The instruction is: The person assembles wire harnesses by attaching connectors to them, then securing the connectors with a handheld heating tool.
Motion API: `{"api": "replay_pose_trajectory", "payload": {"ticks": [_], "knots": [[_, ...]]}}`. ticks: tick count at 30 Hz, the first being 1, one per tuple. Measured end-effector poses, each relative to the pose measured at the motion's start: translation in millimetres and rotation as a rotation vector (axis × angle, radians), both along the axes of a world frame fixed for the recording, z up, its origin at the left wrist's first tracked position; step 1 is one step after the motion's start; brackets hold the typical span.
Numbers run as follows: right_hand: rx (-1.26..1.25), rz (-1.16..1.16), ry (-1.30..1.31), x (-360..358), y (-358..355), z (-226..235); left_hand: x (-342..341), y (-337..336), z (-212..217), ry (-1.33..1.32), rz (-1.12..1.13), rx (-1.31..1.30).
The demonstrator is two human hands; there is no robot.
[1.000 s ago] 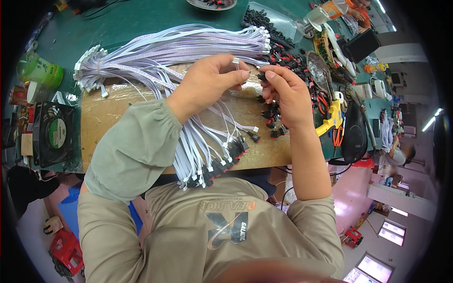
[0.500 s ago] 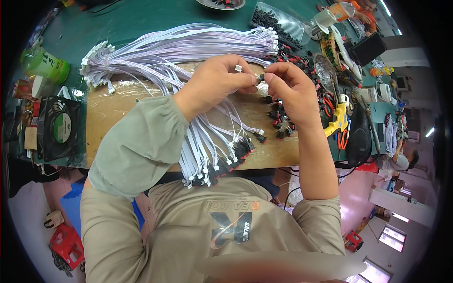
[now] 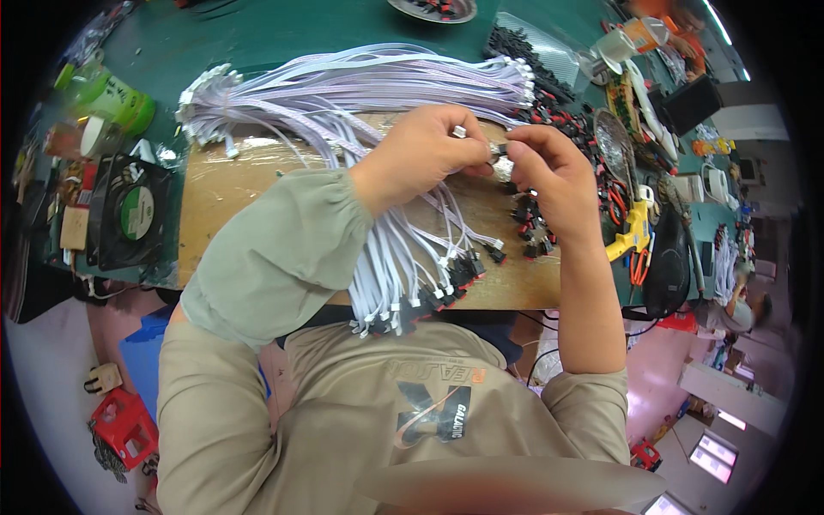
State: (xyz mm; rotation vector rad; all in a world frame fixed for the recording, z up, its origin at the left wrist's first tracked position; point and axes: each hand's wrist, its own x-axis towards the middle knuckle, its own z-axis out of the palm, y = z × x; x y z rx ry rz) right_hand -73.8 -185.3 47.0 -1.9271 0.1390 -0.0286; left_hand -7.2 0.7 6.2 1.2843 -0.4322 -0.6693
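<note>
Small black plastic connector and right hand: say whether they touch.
Touching. The head view shows the right hand holding the small black plastic connector at its fingertips.

Both arms bend at the elbows, the covered left forearm slanting up rightward and the bare right forearm rising almost straight, while the left hand and right hand face each other with thumbs and forefingers pinched, fingertips close together.
</note>
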Motion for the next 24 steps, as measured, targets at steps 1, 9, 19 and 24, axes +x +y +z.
{"api": "replay_pose_trajectory", "payload": {"ticks": [1, 9, 19, 24], "knots": [[0.012, -0.006, 0.010, 0, 0, 0, -1, 0, -2, -0.004, 0.019, 0.015], [-0.238, -0.406, -0.040, -75, -95, 8, -5, -4, -4, 0.093, 0.077, -0.095], [-0.463, -0.771, 0.424, -132, -167, -23, -6, -2, 3, 0.007, 0.091, -0.044], [-0.402, -0.814, 0.380, -121, -172, -33, -4, -1, 1, 0.007, 0.088, -0.008]]}}
